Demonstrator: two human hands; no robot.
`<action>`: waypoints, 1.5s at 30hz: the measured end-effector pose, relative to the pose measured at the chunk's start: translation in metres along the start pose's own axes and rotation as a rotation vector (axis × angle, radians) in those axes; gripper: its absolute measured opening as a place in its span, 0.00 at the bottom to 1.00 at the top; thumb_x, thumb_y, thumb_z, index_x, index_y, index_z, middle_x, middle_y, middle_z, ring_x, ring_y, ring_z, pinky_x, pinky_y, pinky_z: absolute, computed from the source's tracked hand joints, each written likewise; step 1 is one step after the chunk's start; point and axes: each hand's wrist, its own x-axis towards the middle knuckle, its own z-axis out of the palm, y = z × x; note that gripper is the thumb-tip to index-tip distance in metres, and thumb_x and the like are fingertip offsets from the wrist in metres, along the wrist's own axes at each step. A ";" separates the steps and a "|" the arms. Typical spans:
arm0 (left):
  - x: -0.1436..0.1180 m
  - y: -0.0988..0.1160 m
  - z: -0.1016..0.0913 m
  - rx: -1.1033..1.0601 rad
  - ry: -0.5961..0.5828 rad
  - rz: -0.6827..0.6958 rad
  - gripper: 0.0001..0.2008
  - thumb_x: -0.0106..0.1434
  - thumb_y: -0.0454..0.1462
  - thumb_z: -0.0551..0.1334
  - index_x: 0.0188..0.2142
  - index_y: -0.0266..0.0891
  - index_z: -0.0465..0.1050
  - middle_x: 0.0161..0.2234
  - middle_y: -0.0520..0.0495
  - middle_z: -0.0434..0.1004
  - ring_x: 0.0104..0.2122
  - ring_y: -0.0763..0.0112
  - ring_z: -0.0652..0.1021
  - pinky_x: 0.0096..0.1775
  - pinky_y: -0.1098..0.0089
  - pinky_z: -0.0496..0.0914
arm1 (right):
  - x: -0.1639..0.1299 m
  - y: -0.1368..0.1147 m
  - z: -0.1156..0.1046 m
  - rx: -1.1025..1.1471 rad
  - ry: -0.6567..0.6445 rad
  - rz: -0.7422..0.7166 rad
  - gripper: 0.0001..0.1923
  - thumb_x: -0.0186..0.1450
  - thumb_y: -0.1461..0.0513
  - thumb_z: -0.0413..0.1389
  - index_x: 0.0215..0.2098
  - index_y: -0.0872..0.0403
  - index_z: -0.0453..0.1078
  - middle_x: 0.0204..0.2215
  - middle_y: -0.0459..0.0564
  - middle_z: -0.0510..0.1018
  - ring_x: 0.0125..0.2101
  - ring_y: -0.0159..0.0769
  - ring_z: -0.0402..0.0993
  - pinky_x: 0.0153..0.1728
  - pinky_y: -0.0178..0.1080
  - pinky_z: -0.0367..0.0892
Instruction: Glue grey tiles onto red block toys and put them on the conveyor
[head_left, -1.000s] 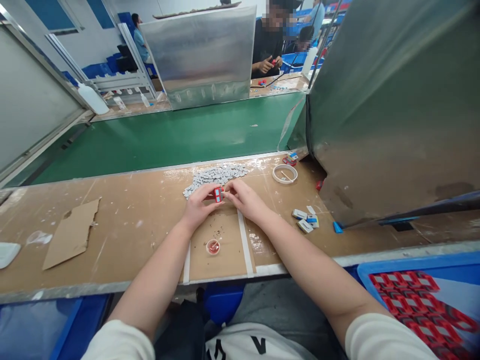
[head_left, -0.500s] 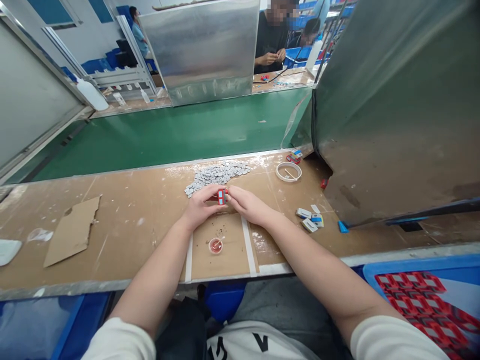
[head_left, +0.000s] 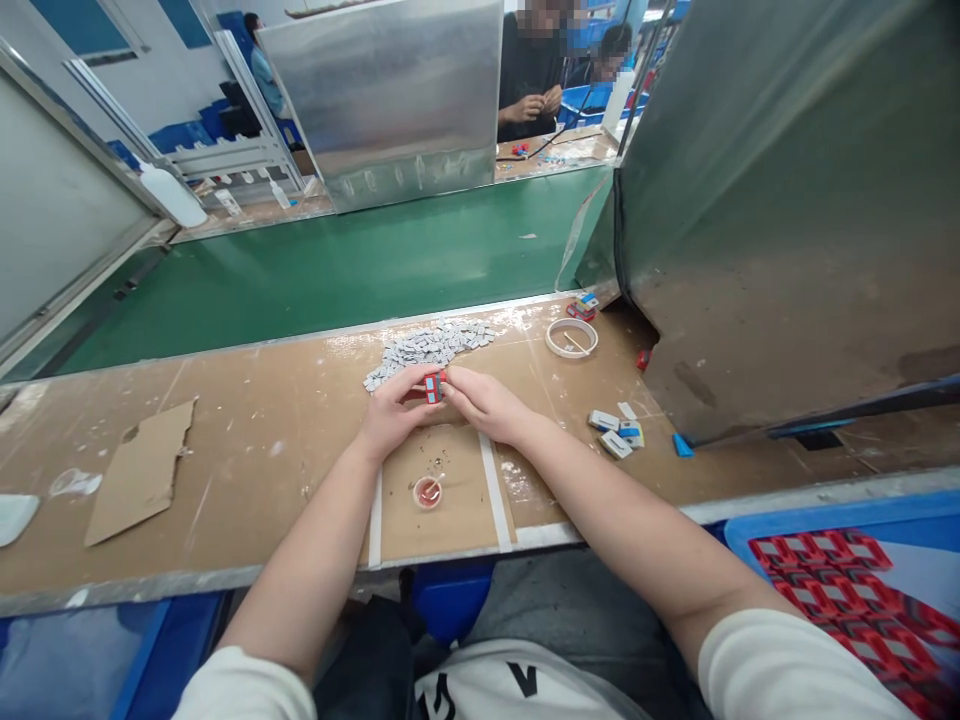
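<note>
Above the middle of the table, my left hand [head_left: 390, 412] closes around a small red piece with light-blue panels [head_left: 433, 389], thumb below and fingers above. My right hand [head_left: 484, 400] has its fingertips pinched against the right side of that piece. Whether a smaller part sits between those fingertips is hidden. Just beyond both hands lies a heap of small grey flat pieces [head_left: 431, 347]. Nearer to me stands a little round cup [head_left: 427, 492] with reddish contents and a thin stick in it.
A white ring [head_left: 571, 339] and several small grey-and-white blocks [head_left: 615, 440] lie to the right, near a metal panel [head_left: 750, 250]. At lower right, a blue tray [head_left: 750, 530] holds rows of red parts. Torn cardboard [head_left: 142, 475] lies left. Co-workers sit beyond the green strip [head_left: 360, 255].
The whole view has shifted slightly. Both hands keep hold of the red piece, which now appears turned a little, with more of its grey right side showing.
</note>
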 end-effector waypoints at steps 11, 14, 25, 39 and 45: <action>-0.001 0.007 0.007 -0.131 0.029 -0.026 0.16 0.73 0.41 0.67 0.57 0.41 0.81 0.55 0.38 0.85 0.53 0.58 0.85 0.53 0.61 0.82 | 0.000 0.003 0.000 -0.285 0.010 -0.179 0.15 0.83 0.58 0.42 0.41 0.51 0.65 0.39 0.55 0.79 0.37 0.42 0.73 0.40 0.42 0.66; 0.000 0.011 0.008 -0.123 0.055 0.004 0.14 0.72 0.39 0.66 0.55 0.41 0.82 0.55 0.39 0.85 0.54 0.58 0.84 0.53 0.62 0.81 | 0.001 0.001 0.002 -0.289 0.021 -0.217 0.14 0.83 0.59 0.43 0.43 0.51 0.66 0.41 0.56 0.80 0.39 0.42 0.74 0.41 0.42 0.66; -0.002 0.021 0.013 0.031 0.133 0.118 0.13 0.67 0.32 0.65 0.50 0.41 0.81 0.49 0.42 0.86 0.49 0.64 0.85 0.47 0.68 0.82 | -0.004 -0.008 0.007 -0.273 0.080 -0.191 0.12 0.81 0.61 0.45 0.38 0.51 0.63 0.34 0.51 0.76 0.34 0.39 0.70 0.37 0.40 0.61; 0.003 0.014 0.016 -0.119 0.068 -0.163 0.19 0.71 0.40 0.65 0.59 0.42 0.78 0.57 0.40 0.83 0.53 0.59 0.84 0.54 0.62 0.81 | 0.001 -0.007 0.004 -0.014 0.025 0.130 0.14 0.81 0.54 0.45 0.40 0.50 0.65 0.37 0.50 0.78 0.35 0.40 0.72 0.39 0.40 0.64; 0.005 0.011 0.015 -0.172 0.022 -0.228 0.20 0.68 0.37 0.65 0.58 0.41 0.77 0.56 0.41 0.82 0.52 0.60 0.83 0.54 0.62 0.80 | 0.002 -0.007 -0.001 -0.154 -0.102 0.167 0.08 0.79 0.57 0.47 0.42 0.50 0.63 0.39 0.52 0.78 0.35 0.41 0.72 0.38 0.41 0.61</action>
